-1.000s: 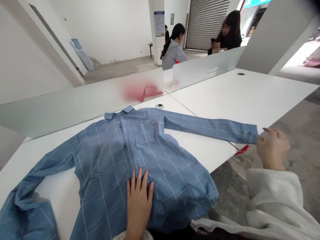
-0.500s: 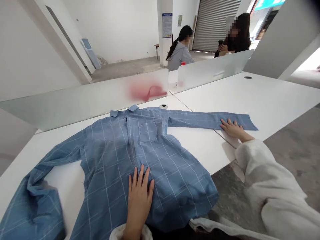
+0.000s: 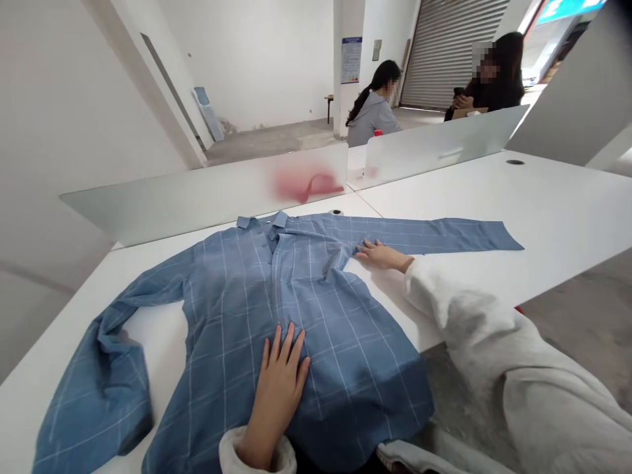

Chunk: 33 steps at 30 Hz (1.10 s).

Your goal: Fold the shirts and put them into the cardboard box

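Head view: shows a blue windowpane-check shirt (image 3: 237, 303) spread across the surface (image 3: 567, 204), lower left to right. Rests left hand (image 3: 280, 375) on it at lower centre, right hand (image 3: 379, 255) on sleeve (image 3: 464, 235) right of centre, with both grips flat and spread apart.

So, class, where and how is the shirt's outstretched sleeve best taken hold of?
Probably by the cuff end, pinched at its edge from the right: the sleeve lies fairly flat and nearly straight along the table, pointing right, with the right hand near its shoulder end.
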### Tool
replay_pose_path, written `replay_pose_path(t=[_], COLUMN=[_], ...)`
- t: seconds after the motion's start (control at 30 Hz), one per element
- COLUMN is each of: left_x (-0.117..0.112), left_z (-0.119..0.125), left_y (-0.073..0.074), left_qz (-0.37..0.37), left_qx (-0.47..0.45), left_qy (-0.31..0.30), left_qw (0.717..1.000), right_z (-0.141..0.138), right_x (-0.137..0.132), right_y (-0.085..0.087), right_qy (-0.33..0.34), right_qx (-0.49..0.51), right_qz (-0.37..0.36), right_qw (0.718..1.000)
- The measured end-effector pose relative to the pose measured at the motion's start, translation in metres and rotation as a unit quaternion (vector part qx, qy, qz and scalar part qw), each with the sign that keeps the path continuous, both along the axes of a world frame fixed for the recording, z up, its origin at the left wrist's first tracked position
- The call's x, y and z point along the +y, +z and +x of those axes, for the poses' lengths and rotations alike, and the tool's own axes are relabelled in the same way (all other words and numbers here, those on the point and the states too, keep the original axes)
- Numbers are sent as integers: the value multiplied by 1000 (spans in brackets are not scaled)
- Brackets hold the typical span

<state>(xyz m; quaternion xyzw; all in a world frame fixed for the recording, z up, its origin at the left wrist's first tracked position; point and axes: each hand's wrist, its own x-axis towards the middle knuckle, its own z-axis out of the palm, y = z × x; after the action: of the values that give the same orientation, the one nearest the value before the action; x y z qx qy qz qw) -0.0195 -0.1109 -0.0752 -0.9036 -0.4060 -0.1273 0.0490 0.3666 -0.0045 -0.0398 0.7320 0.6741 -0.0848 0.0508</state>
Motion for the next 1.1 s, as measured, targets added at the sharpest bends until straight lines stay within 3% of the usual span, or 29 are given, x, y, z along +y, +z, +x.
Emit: replay_pose_path(t=[0.1, 0.23, 0.4, 0.53, 0.67, 0.77, 0.97, 1.1], left_x=[-8, -28, -63, -74, -73, -67, -54, -69], left_z=[2, 10, 18, 20, 19, 25, 37, 13], left_y=[4, 7, 7, 4, 2, 5, 18, 24], left_qz=[2, 18, 39, 51, 47, 18, -59, -55], left_qx=[6, 0, 16, 12, -3, -17, -55, -62], left_qy=[10, 14, -41, -26, -31, -25, -46, -32], left_qw=[1000, 1000, 998, 998, 998, 999, 996, 996], right_z=[-9, -12, -41, -71, -73, -64, -64, -68], right_x=[28, 54, 45, 31, 42, 60, 80, 60], right_y=[-2, 20, 47, 35, 9, 0, 5, 17], right_qy=[5, 25, 81, 132, 72, 54, 39, 82], right_qx=[-42, -55, -55, -32, -38, -40, -57, -47], right_qz=[-13, -17, 42, 105, 16, -17, -6, -9], right_qw=[999, 998, 994, 985, 997, 998, 998, 995])
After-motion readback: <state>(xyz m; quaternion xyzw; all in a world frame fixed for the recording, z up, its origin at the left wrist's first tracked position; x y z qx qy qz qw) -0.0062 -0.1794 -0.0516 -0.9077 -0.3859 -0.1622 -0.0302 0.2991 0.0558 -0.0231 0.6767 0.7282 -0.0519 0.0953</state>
